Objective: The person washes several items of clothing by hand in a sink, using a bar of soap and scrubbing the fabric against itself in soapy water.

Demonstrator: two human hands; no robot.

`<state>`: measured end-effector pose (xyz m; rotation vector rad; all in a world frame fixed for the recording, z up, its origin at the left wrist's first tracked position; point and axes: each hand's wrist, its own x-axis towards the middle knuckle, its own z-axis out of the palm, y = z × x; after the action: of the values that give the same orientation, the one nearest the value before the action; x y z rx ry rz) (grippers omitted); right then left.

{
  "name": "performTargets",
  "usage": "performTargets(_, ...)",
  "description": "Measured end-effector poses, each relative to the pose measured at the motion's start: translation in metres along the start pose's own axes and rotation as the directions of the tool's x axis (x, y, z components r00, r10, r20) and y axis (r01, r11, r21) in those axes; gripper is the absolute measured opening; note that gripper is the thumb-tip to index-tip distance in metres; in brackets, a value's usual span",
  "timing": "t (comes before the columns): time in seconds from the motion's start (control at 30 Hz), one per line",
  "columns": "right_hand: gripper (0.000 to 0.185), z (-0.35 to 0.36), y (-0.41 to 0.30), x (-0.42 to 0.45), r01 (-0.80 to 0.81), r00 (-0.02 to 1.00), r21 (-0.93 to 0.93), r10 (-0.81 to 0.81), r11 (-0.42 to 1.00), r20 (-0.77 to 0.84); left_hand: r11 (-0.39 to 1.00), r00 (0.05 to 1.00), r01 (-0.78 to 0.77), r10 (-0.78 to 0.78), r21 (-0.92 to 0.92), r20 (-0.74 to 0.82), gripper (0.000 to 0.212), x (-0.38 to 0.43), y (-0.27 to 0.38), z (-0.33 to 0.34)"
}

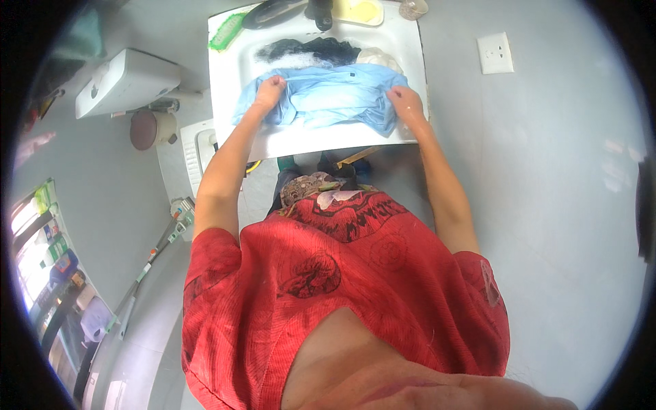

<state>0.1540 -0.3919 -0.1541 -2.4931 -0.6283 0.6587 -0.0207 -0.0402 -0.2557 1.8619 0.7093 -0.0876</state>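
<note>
A wet light-blue cloth garment (333, 100) is spread across the front of a white sink (328, 146). My left hand (270, 92) is closed on the garment's left part, and my right hand (406, 104) grips its right edge. Behind the garment, dark wet cloth (318, 49) lies in the basin with white suds (289, 62) beside it. A cream-coloured cloth (379, 59) sits at the basin's right side. The black faucet (322, 15) stands at the back, above the dark cloth. The basin's bottom is mostly hidden by the fabric.
A green scrub brush (227, 32), a dark oval dish (271, 13) and a yellow tray (359, 10) lie along the sink's back edge, with a small cup (413, 8) at its right corner. A wall socket (495, 53) is to the right. A squat toilet (197, 154) is at the left.
</note>
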Motion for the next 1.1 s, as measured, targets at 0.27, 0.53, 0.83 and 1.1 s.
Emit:
performTargets(0.27,0.037,-0.040,-0.027,-0.005,-0.341,0.940,0.931,0.031,0.129,0.340,0.687,0.918,0.354,-0.124,-0.635,0.377,0.028,-0.005,0.056,-0.062)
performTargets(0.53,0.051,-0.003,-0.011,-0.003,-0.078,0.995,0.489,0.038,0.869,0.091,0.799,0.838,-0.449,0.532,0.400,-0.122,0.018,-0.028,0.054,-0.016)
performTargets(0.83,0.024,-0.011,-0.020,-0.028,-0.118,0.993,0.500,0.109,0.858,0.047,0.924,0.964,0.145,-0.051,-0.355,0.259,0.028,-0.043,0.066,0.042)
performTargets(1.1,0.018,0.022,-0.109,-0.077,-0.083,0.914,0.650,-0.203,0.755,0.352,-0.119,0.838,0.541,-0.011,-0.832,0.546,0.039,-0.060,0.056,0.073)
